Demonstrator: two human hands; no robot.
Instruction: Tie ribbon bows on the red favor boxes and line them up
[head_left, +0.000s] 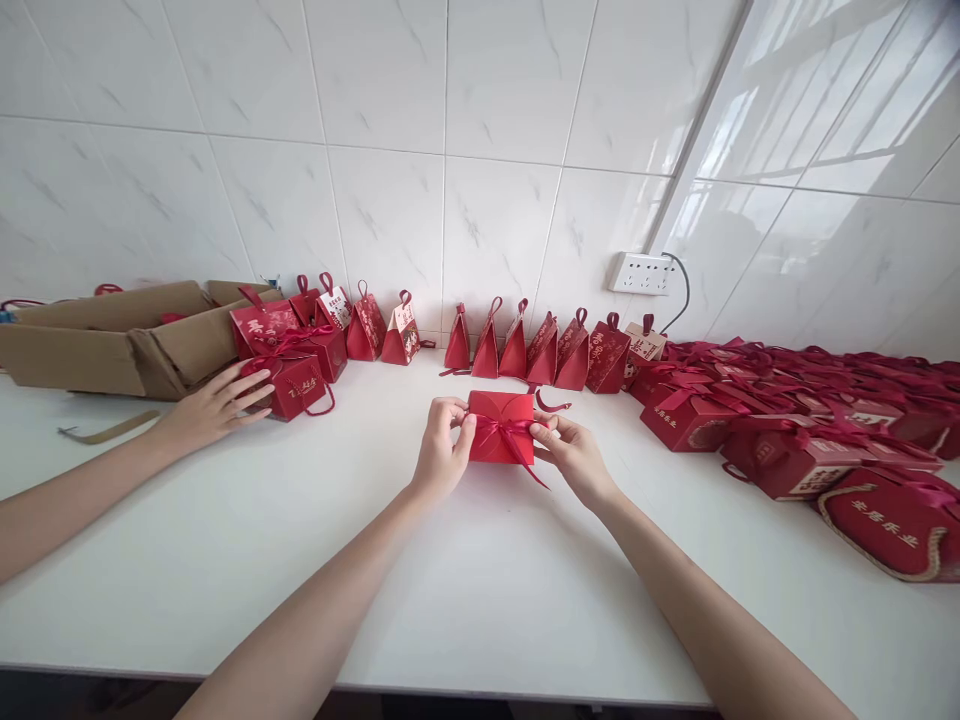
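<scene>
On the white smooth table [495, 590], straight before the person, is a bright red, square-faced paper box [501, 406], held between the two hands; I take it as the centre of the clock. Its broad face is turned up and toward the person; this face looks nearly square, so I cannot tell a long axis. The shiny dark red ribbon bow [501, 431] on it stretches between nine and three o'clock, and one ribbon tail points to five. The left hand [442, 445] is nearly closed, thumb and bent fingers pinching the nine o'clock edge. The right hand [574, 455] is half curled, thumb and fingers gripping at three; whether they catch also the bow's loop, I cannot tell. Toward nine to ten o'clock stands an open brown cardboard carton [75, 350], with some red things inside, mostly hidden. Nearer, another person's hand [214, 410] rests, fingers spread, on a dark red rope-handled box [298, 383]. Closed dark red ribbon-tied boxes [686, 418] crowd from two to three o'clock, their contents hidden.
</scene>
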